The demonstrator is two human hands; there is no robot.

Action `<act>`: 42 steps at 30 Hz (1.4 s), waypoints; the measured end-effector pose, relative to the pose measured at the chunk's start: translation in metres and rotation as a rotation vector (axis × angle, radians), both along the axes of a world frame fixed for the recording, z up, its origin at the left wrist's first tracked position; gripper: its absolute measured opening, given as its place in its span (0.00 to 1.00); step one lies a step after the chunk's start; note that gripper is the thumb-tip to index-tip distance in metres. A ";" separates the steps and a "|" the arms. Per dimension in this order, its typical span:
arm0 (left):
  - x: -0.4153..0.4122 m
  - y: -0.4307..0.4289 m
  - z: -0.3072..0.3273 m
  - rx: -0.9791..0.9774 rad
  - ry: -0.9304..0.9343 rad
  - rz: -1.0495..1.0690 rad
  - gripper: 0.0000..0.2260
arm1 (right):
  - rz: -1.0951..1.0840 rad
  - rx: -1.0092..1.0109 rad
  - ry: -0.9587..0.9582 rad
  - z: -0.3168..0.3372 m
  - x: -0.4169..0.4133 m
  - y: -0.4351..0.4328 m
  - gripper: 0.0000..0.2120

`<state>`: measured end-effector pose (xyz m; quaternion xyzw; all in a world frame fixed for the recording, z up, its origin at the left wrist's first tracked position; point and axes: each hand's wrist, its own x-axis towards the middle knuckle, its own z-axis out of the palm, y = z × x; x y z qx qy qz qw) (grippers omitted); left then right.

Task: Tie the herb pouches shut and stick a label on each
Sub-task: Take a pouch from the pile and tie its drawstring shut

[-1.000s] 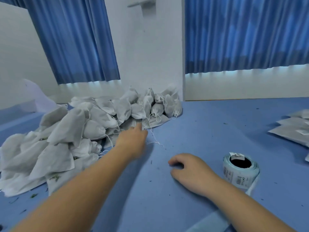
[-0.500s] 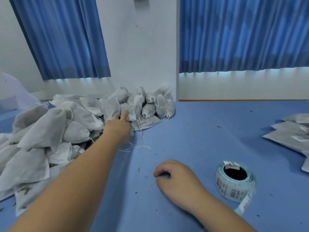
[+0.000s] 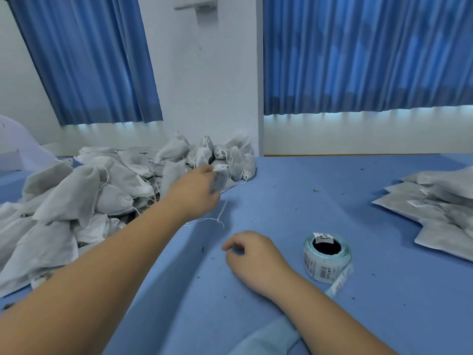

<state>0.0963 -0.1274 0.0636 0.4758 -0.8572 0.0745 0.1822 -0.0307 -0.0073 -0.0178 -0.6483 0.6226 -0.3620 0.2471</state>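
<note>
Your left hand (image 3: 195, 194) reaches across the blue surface (image 3: 281, 201) to a heap of herb pouches (image 3: 76, 196). Its fingers are curled round one small pouch (image 3: 220, 175) at the heap's right-hand end, below the white wall pillar (image 3: 210, 85). The fingertips are blurred, so you cannot tell whether that pouch is clear of its neighbours or touching them. The heap itself sprawls along the left side of the surface, the white bags lying every way up, drawstrings trailing from several of them.

Your right hand (image 3: 256, 257) rests on the surface nearer to you, knuckles up, its fingers loosely curled with nothing in them. Just beside it, on your right, a roll of printed labels (image 3: 326, 261) lies flat, its dark core facing up. One label is peeled at the top rim and a loose tail of strip (image 3: 341, 280) runs off toward you.

A stray length of white string (image 3: 217, 219) lies on the surface between your two hands. At the far right, well apart from the heap, a stack of flat pouches (image 3: 440, 219) lies overlapping, with a white label (image 3: 416, 203) showing on one of them. Flecks of dried herb (image 3: 316, 190) dot the surface. Blue curtains (image 3: 358, 55) hang on both sides of the pillar.
</note>
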 end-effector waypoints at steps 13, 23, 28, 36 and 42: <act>-0.075 0.139 0.047 -0.169 0.219 -0.453 0.17 | -0.364 -0.481 -0.175 0.093 -0.091 0.053 0.18; -0.153 0.185 0.025 0.117 0.735 -0.462 0.06 | -0.289 -0.532 -0.520 0.094 -0.144 0.117 0.12; -0.177 0.214 0.005 0.513 1.061 -0.485 0.10 | -0.114 -0.476 -0.725 0.084 -0.160 0.135 0.15; -0.168 0.209 -0.014 0.785 0.835 -0.352 0.05 | -0.092 -0.053 -0.818 0.056 -0.191 0.146 0.14; -0.152 0.208 -0.012 0.860 0.843 -0.386 0.06 | 0.036 0.003 -0.815 0.063 -0.175 0.147 0.14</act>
